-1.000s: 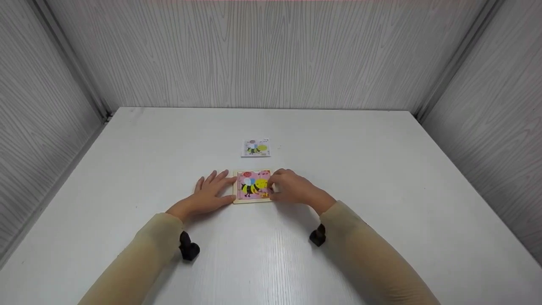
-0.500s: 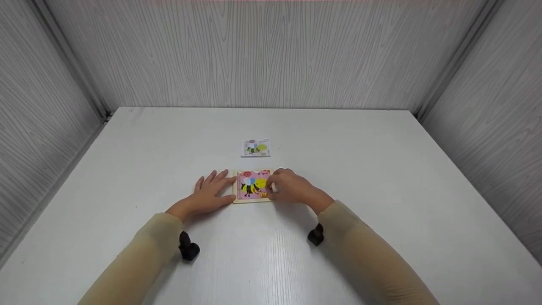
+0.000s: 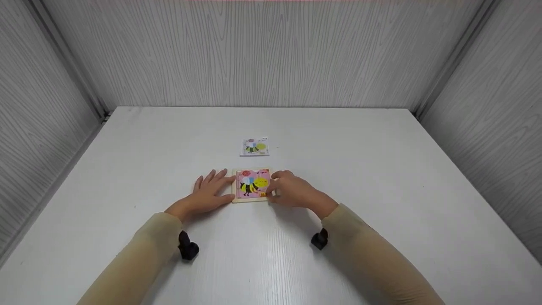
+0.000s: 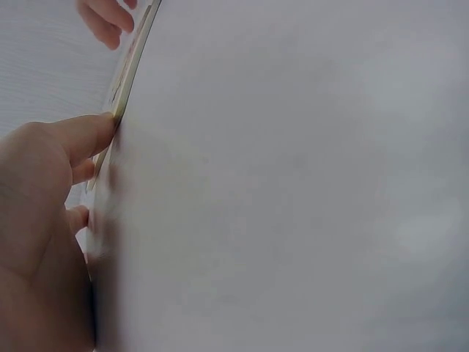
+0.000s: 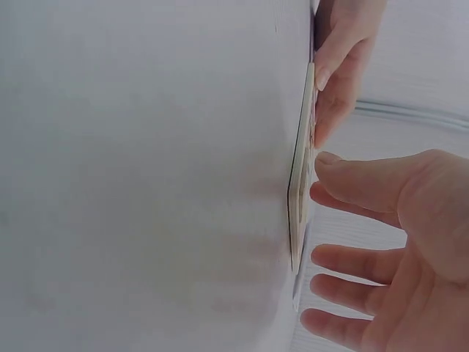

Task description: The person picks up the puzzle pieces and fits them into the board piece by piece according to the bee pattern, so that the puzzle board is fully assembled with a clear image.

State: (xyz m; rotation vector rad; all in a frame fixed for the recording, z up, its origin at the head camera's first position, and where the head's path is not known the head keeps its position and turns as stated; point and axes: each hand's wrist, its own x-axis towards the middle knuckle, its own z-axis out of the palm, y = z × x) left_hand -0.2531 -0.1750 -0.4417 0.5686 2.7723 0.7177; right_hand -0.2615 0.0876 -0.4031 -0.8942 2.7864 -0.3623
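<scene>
A square wooden jigsaw puzzle (image 3: 250, 186) with a pale frame lies flat on the table, showing a yellow and black bee on pink. My left hand (image 3: 208, 195) rests at its left side, fingers spread, thumb and index fingertip touching the frame. In the left wrist view the left thumb (image 4: 91, 136) presses on the frame's edge. My right hand (image 3: 294, 189) is at the right side, its fingertips over the lower right part by a small orange patch. The right wrist view shows the right fingers (image 5: 359, 264) apart and relaxed, nothing between them and the thumb.
A small square picture card (image 3: 254, 147) with the same bee design lies behind the puzzle on the white table (image 3: 360, 161). Pale wood-grain panels (image 3: 262, 55) stand along the back and both sides. Black mounts (image 3: 188, 250) sit at the wrists.
The right hand has shifted slightly toward me and its fingers have loosened, uncovering more of the bee's face. The orange patch sits level at the lower right corner. The left hand stays put.
</scene>
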